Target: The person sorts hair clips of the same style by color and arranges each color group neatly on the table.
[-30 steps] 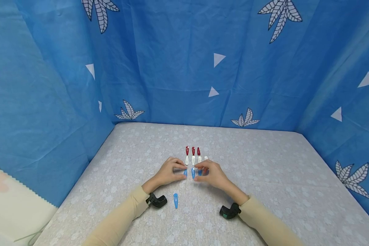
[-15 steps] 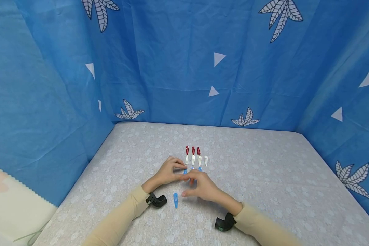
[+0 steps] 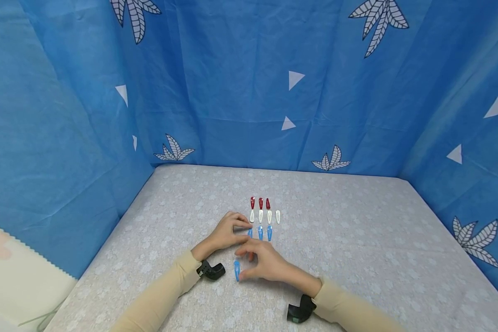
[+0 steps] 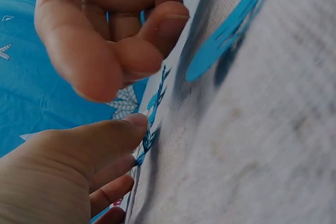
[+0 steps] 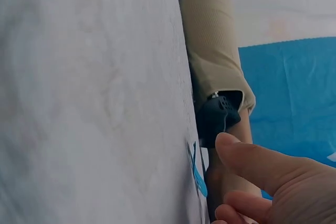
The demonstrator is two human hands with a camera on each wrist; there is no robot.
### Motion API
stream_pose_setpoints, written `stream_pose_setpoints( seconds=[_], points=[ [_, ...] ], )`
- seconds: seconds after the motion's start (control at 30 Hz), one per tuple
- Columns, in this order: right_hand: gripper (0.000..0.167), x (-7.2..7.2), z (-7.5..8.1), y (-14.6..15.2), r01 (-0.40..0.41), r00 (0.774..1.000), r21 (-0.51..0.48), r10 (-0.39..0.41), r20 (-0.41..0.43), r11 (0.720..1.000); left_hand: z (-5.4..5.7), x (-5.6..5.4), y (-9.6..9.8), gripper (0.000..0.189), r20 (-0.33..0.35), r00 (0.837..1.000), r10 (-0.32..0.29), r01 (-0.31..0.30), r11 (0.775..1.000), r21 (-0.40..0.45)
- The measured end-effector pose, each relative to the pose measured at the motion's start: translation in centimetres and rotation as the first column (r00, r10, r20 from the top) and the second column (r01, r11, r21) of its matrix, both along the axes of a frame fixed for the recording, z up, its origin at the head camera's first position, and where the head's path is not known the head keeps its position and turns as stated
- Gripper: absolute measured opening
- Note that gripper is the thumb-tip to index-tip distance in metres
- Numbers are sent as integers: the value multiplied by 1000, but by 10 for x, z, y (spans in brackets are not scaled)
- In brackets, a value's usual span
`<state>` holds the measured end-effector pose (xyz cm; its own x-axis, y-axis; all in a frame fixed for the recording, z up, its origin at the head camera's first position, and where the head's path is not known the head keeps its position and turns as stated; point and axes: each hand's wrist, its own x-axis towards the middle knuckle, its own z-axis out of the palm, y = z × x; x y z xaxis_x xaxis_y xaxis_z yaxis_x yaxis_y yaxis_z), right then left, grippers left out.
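Observation:
In the head view, three blue snap hair clips form the nearest row. My left hand (image 3: 229, 231) is at the leftmost blue hair clip (image 3: 250, 233), thumb and fingertips at its two ends, partly covering it. A second blue clip (image 3: 260, 232) and a third blue clip (image 3: 269, 233) lie right of it. My right hand (image 3: 265, 262) hovers over a separate blue hair clip (image 3: 237, 270) closer to me, thumb beside its lower end and fingers spread apart. The right wrist view shows this loose clip (image 5: 198, 174) near the right thumb (image 5: 252, 161), with a gap between.
Beyond the blue row lies a row of white hair clips (image 3: 269, 217), with red hair clips (image 3: 261, 203) farther back. All rest on a pale floral tablecloth (image 3: 336, 230). A blue patterned curtain (image 3: 232, 92) hangs behind and at both sides.
My right hand has left the blue row and moved toward me and left to the loose blue clip, uncovering the row's right clips. The left hand stays in place.

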<state>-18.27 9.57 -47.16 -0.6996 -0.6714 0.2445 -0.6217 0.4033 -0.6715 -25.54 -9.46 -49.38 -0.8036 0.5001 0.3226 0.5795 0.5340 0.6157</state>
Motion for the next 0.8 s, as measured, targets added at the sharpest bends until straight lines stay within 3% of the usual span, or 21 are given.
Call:
stream_pose_setpoints(
  seconds=[0.4,0.8],
  points=[
    [50,4,-5,-1,6,1000,89,-8,18,996,0,0,1,35,30,1000,-4,4,1000,22],
    [50,6,-7,-5,30,999,172,-26,-27,985,3,2,0,35,14,1000,-9,9,1000,12]
  ],
)
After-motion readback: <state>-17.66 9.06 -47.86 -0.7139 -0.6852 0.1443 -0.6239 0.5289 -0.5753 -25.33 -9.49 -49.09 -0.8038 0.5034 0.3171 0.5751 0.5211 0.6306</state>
